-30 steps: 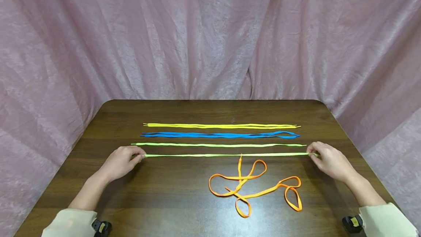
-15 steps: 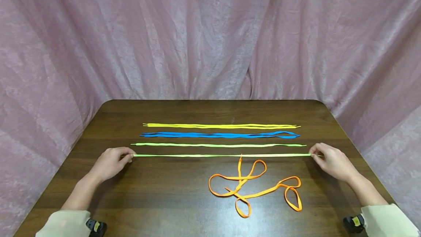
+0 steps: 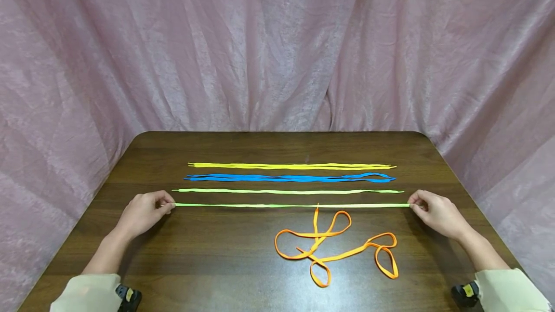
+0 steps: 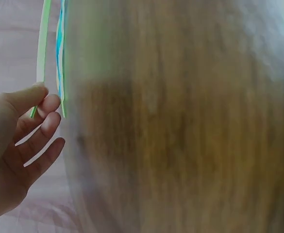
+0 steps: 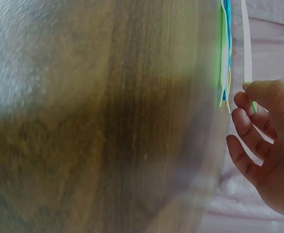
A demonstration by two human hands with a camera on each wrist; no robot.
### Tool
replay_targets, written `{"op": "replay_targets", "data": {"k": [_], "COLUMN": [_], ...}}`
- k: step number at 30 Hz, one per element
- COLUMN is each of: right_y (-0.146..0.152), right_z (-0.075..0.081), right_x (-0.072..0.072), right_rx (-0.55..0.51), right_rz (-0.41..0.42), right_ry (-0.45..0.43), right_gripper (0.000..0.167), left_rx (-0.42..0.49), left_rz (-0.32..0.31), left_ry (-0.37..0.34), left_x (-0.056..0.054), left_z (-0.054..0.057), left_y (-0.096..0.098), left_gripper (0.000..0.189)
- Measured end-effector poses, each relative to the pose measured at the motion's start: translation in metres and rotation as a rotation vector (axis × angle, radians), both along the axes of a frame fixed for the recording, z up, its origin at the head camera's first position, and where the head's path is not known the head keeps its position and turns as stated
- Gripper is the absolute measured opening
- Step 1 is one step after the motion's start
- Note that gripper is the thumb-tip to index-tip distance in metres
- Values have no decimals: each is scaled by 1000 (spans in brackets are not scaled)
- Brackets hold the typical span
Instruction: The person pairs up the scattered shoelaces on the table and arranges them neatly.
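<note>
A light green shoelace is stretched straight between both hands in the head view. Thumb and forefinger of the left hand pinch its left end, and a short green tip pokes out below them in the left wrist view. At the other end the right hand pinches the lace the same way, with its tip showing under the thumb in the right wrist view. Just beyond lies a second green shoelace, flat and nearly parallel. On the near side, an orange shoelace lies in loose loops, one tip meeting the held lace's line.
Farther back on the brown wooden table, blue shoelaces and yellow shoelaces lie in straight rows across. A pink curtain hangs behind the table and along both sides.
The left hand has moved left along the green shoelace to its end, so a longer stretch shows between the hands. The right hand has shifted slightly right. The other laces stay put.
</note>
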State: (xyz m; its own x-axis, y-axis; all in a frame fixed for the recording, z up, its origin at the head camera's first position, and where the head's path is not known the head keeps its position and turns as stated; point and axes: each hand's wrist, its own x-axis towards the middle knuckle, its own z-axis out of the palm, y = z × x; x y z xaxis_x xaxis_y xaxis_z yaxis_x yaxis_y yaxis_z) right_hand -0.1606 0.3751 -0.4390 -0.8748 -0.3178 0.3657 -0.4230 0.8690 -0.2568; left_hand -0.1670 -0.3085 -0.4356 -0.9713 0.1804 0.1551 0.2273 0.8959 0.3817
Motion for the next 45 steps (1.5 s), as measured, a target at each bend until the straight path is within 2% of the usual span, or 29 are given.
{"op": "replay_targets", "data": {"k": [6,12,20,31,39,45], "right_y": [-1,-4,-7,-11,-15,-18], "right_z": [-1,0,2,0,0,-1], "right_x": [-2,-8,-17,-32,-38,-42], "right_rx": [-5,16,39,78,80,76], "right_rz": [-8,-7,-18,-20,-23,-22], "right_ry": [-25,-27,-82,-70,-81,-76], "right_gripper": [15,16,12,11,9,11], "left_rx": [-6,-24,-48,-73,-87,-88], "left_rz": [52,58,81,124,154,162], "left_ry": [-9,-19,-17,-16,-40,-30], "left_x": [-5,-11,-21,-34,-39,-42], "left_z": [-4,-4,-7,-7,-6,-5], "left_y": [-1,-1,0,1,3,5], "left_gripper": [6,4,5,7,8,7]}}
